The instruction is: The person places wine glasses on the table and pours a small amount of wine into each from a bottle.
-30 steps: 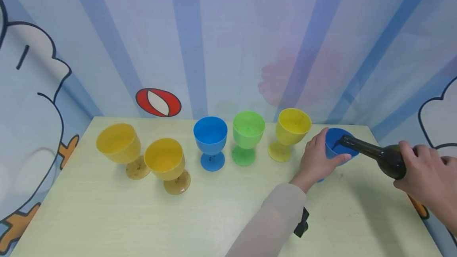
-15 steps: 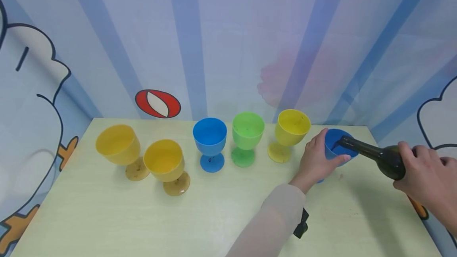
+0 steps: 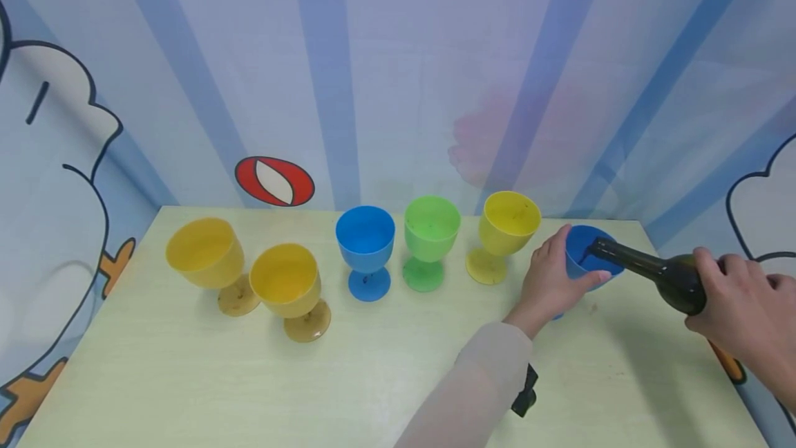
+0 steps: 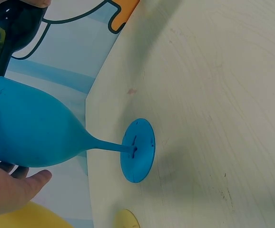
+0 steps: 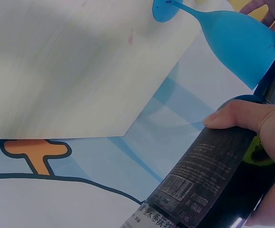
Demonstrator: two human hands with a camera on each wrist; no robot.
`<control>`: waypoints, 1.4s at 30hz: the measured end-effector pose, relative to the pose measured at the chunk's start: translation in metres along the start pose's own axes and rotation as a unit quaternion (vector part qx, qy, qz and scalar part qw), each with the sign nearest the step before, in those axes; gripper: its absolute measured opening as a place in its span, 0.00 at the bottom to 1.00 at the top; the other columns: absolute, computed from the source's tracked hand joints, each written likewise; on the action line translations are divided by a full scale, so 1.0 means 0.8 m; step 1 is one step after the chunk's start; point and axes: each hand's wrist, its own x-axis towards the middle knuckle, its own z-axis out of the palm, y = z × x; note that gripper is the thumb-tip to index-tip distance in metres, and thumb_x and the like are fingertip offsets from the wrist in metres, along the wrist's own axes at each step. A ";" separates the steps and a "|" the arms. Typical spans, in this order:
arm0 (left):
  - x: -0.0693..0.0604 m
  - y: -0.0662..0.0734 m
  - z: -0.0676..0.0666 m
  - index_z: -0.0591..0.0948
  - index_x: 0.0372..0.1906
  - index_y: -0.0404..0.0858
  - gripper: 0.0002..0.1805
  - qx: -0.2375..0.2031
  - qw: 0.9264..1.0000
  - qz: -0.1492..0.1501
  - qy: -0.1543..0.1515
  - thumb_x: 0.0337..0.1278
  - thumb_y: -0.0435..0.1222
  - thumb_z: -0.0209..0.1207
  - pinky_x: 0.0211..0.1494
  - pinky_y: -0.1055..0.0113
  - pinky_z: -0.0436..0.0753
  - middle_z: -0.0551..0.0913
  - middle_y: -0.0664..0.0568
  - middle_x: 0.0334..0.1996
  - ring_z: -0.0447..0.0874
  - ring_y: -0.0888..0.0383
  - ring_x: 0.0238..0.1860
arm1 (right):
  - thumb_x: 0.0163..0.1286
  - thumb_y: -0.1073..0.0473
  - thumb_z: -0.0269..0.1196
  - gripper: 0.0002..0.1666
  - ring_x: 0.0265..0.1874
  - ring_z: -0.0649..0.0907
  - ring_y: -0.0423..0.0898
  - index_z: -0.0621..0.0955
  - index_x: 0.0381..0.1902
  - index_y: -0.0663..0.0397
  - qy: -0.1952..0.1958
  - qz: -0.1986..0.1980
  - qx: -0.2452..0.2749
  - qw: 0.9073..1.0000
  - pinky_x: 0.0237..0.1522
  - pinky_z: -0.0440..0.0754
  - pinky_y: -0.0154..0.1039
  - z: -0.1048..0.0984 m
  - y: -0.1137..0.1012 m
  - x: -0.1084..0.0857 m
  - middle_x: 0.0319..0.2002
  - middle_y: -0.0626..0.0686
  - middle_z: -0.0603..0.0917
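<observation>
At the right of the table my left hand [image 3: 553, 282] grips a blue goblet [image 3: 582, 235] by its bowl, thumb and fingers round either side. The goblet's round foot [image 4: 138, 150] stands on the table. My right hand [image 3: 749, 313] holds a dark green wine bottle [image 3: 679, 282] round its body, tilted with its neck pointing left and down. The bottle's mouth is at the goblet's opening, and a dark red stream runs from it into the bowl. In the right wrist view the bottle's label [image 5: 199, 175] faces the camera. How full the goblet is cannot be told.
Left of my hands stand a yellow goblet [image 3: 511, 222], a green goblet [image 3: 432, 227], another blue goblet [image 3: 365, 237] and two amber-yellow goblets [image 3: 286, 278]. A small black object [image 3: 525, 391] shows beside my left sleeve. A printed backdrop [image 3: 398, 75] rises behind the table [image 3: 249, 386].
The hands, bottle and goblet keep their places. The dark stream at the bottle's mouth differs slightly in shape. The whole view has shifted a few pixels.
</observation>
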 end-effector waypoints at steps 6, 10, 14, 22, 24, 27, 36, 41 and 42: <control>0.000 0.000 -0.001 0.55 0.68 0.57 0.42 0.001 1.000 0.000 0.001 0.48 0.57 0.60 0.57 0.62 0.71 0.61 0.63 0.65 0.61 0.61 0.63 | 0.14 0.66 0.79 0.55 0.32 0.70 0.69 0.60 0.43 0.68 0.004 -0.001 0.000 1.000 0.36 0.66 0.67 -0.001 -0.001 0.001 0.32 0.76 0.67; 0.000 0.001 -0.002 0.55 0.68 0.57 0.42 0.001 1.000 -0.002 0.001 0.48 0.57 0.60 0.57 0.62 0.71 0.61 0.63 0.65 0.61 0.61 0.63 | 0.15 0.66 0.78 0.55 0.33 0.70 0.70 0.60 0.44 0.68 -0.005 0.005 0.009 1.000 0.36 0.66 0.67 0.001 -0.001 0.001 0.33 0.76 0.66; -0.001 0.001 -0.003 0.55 0.68 0.57 0.42 -0.003 1.000 -0.003 -0.001 0.48 0.57 0.59 0.57 0.62 0.71 0.61 0.63 0.65 0.61 0.61 0.63 | 0.18 0.67 0.77 0.55 0.33 0.69 0.71 0.59 0.46 0.69 -0.027 0.021 0.031 0.999 0.37 0.65 0.68 0.004 0.001 0.001 0.34 0.77 0.65; -0.001 0.000 -0.004 0.55 0.68 0.57 0.42 -0.003 1.000 -0.001 -0.002 0.48 0.57 0.59 0.57 0.61 0.71 0.61 0.63 0.65 0.60 0.61 0.63 | 0.22 0.67 0.77 0.53 0.36 0.66 0.71 0.59 0.46 0.71 -0.061 0.048 0.071 0.994 0.38 0.63 0.70 0.014 0.003 0.001 0.35 0.77 0.64; -0.002 0.000 -0.005 0.55 0.68 0.57 0.42 -0.004 1.000 -0.002 -0.003 0.48 0.57 0.59 0.57 0.61 0.71 0.61 0.63 0.65 0.60 0.61 0.63 | 0.23 0.67 0.76 0.53 0.35 0.66 0.70 0.59 0.47 0.72 -0.073 0.055 0.082 0.992 0.37 0.63 0.69 0.016 0.004 0.001 0.35 0.77 0.64; -0.002 0.001 -0.006 0.55 0.68 0.57 0.42 -0.006 1.000 -0.003 -0.006 0.48 0.57 0.59 0.57 0.61 0.71 0.61 0.63 0.65 0.60 0.61 0.63 | 0.26 0.66 0.76 0.54 0.36 0.65 0.69 0.58 0.50 0.74 -0.093 0.070 0.099 0.988 0.37 0.63 0.68 0.019 0.004 -0.001 0.35 0.76 0.64; -0.003 0.003 -0.006 0.54 0.68 0.57 0.42 -0.010 1.000 -0.008 -0.011 0.48 0.57 0.59 0.57 0.61 0.71 0.60 0.63 0.65 0.60 0.61 0.63 | 0.30 0.64 0.74 0.57 0.38 0.65 0.71 0.56 0.56 0.79 -0.126 0.090 0.147 0.977 0.35 0.62 0.67 0.031 0.012 -0.007 0.39 0.78 0.62; -0.003 0.004 -0.005 0.54 0.69 0.57 0.42 -0.006 1.000 -0.008 -0.012 0.48 0.57 0.59 0.57 0.61 0.71 0.60 0.63 0.65 0.60 0.61 0.64 | 0.31 0.62 0.73 0.57 0.36 0.67 0.71 0.57 0.56 0.81 -0.126 0.076 0.181 0.972 0.30 0.64 0.65 0.036 0.016 -0.010 0.38 0.78 0.64; -0.003 0.004 -0.005 0.54 0.69 0.57 0.43 -0.004 1.000 -0.007 -0.012 0.48 0.57 0.59 0.57 0.61 0.71 0.60 0.63 0.65 0.60 0.61 0.64 | 0.31 0.61 0.73 0.57 0.36 0.67 0.71 0.57 0.55 0.81 -0.127 0.073 0.187 0.971 0.29 0.64 0.65 0.037 0.017 -0.010 0.38 0.78 0.64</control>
